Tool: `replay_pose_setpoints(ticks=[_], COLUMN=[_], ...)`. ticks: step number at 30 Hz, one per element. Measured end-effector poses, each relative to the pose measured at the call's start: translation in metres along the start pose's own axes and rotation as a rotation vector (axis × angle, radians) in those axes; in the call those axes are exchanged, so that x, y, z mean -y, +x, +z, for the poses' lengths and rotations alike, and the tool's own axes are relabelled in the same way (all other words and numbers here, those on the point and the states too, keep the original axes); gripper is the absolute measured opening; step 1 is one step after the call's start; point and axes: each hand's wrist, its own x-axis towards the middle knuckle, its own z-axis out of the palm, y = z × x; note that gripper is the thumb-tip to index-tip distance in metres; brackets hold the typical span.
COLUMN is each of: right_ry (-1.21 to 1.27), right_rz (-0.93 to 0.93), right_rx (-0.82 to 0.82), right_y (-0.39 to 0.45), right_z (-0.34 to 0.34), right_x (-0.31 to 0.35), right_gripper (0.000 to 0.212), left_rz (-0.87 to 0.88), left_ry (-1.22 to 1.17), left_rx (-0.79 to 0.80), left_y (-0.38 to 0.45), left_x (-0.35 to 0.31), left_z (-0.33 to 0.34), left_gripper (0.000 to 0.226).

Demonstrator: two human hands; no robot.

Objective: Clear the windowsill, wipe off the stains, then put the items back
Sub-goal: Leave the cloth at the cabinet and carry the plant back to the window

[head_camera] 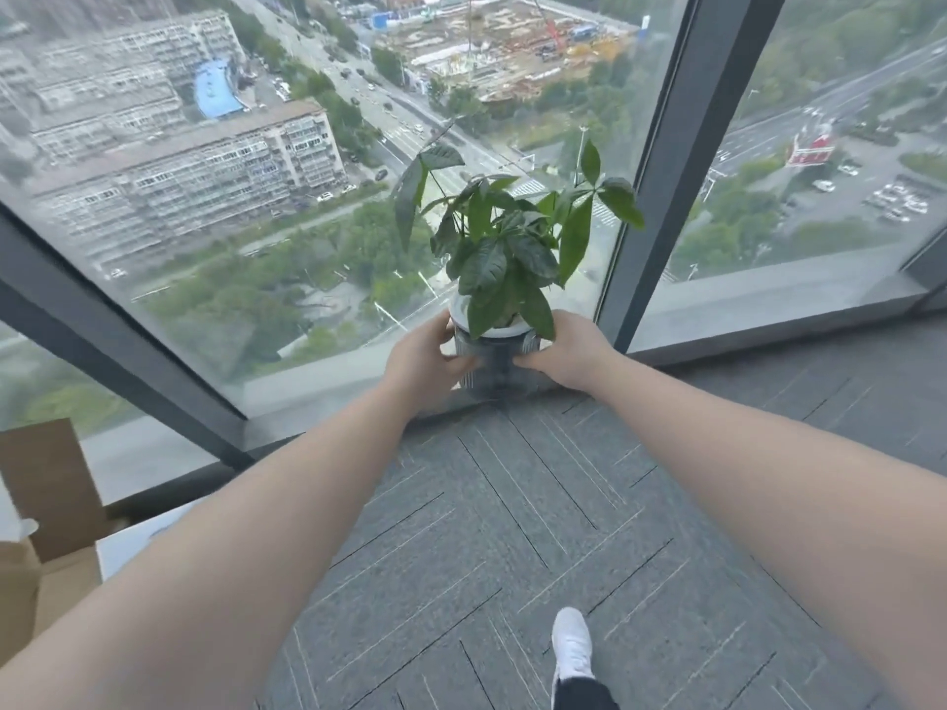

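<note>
A green leafy plant (505,238) grows in a ribbed grey pot (494,358) with a white inner rim. The pot stands at the low grey windowsill (328,397), close to the dark window post. My left hand (425,358) grips the pot's left side. My right hand (569,351) grips its right side. Both arms reach straight forward from the bottom corners of the head view. Whether the pot's base touches the sill is hidden by my hands.
Tall glass panes with dark frames (661,161) rise behind the sill. Grey carpet tiles (512,530) cover the floor. An open cardboard box (46,530) stands at the left edge. My white shoe (571,643) is near the bottom.
</note>
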Motion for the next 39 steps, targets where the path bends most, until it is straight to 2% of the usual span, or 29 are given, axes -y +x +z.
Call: replay_pose_setpoints(ticks=[7,14,21,29,39], right_ry=[0.049,0.011,-0.015,0.001,-0.064], right_rz=[0.014,0.091,0.155,0.197,0.169], right_rx=[0.031,0.086,0.076,0.142,0.196], right_y=[0.128,0.219,0.301,0.386,0.486], right_z=[-0.045,-0.068,-0.078,-0.029,0.062], right_x=[-0.041,-0.074,-0.113,-0.191,-0.329], right_gripper=[0.046,0.044,0.041,0.039,0.033], left_rz=[-0.072,-0.08,-0.106,-0.181,-0.26], left_ry=[0.011,-0.15,-0.157,-0.088,-0.13], left_rx=[-0.01,0.036,0.086,0.122,0.083], left_y=[0.135,0.232,0.324,0.394,0.468], left_x=[-0.017,-0.012,0.002,0.051,0.154], left_z=[0.029,0.065,0.104,0.172,0.315], left_gripper=[0.06,0.056,0.059,0.063,0.061])
